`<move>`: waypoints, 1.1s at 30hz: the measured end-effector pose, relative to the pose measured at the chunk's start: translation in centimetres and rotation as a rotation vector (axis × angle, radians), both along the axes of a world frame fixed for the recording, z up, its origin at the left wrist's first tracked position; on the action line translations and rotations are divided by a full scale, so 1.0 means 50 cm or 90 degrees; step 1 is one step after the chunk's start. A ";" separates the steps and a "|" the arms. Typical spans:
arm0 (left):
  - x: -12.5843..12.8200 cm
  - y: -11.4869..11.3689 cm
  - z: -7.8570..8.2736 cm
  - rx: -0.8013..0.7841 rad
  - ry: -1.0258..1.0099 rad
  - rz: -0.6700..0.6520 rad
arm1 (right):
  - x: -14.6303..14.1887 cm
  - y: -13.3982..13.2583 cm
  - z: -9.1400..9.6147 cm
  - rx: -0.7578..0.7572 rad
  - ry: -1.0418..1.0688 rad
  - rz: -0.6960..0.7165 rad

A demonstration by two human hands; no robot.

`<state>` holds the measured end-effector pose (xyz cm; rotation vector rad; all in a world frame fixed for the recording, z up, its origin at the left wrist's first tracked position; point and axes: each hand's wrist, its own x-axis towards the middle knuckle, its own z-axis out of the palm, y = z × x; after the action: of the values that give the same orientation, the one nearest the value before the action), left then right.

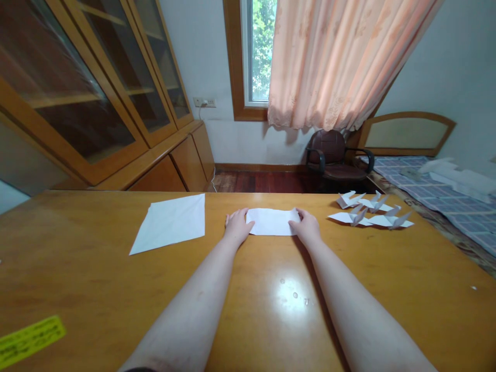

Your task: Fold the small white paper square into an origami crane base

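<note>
A folded white paper rectangle [271, 222] lies flat on the wooden table [96, 289], near its far edge. My left hand [237, 226] rests on the paper's left end and my right hand [306, 226] on its right end, fingers pressing it down. Neither hand lifts it. A stack of unfolded white sheets [172, 222] lies to the left of my left hand. Several folded white paper birds [370, 211] sit in a group to the right of my right hand.
A yellow label [29, 341] is stuck at the near left of the table. Beyond the far edge stand a brown armchair [335, 155], a glass-door cabinet [101, 93] on the left and a bed [449, 191] on the right.
</note>
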<state>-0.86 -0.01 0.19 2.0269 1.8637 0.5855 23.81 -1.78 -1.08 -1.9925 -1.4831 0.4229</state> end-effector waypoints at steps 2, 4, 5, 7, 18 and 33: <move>-0.001 0.001 -0.003 -0.001 -0.010 0.006 | 0.001 0.000 -0.001 0.014 0.054 -0.015; -0.001 0.003 -0.007 0.002 -0.031 0.011 | 0.000 -0.002 0.004 0.021 0.106 -0.015; -0.001 0.003 -0.008 0.003 -0.047 0.015 | -0.001 -0.004 0.008 0.024 0.131 -0.010; -0.002 0.006 -0.010 0.001 -0.097 0.027 | -0.003 -0.007 0.016 0.031 0.170 -0.006; -0.014 0.029 -0.028 0.014 -0.432 0.100 | -0.006 -0.003 0.011 0.161 0.405 0.062; -0.025 0.007 0.017 0.192 -0.380 0.104 | -0.005 0.008 -0.005 0.223 0.414 0.053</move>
<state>-2.12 0.32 1.05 1.6035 1.6403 1.4094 23.54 -1.38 -1.33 -1.3421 -1.1253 0.7099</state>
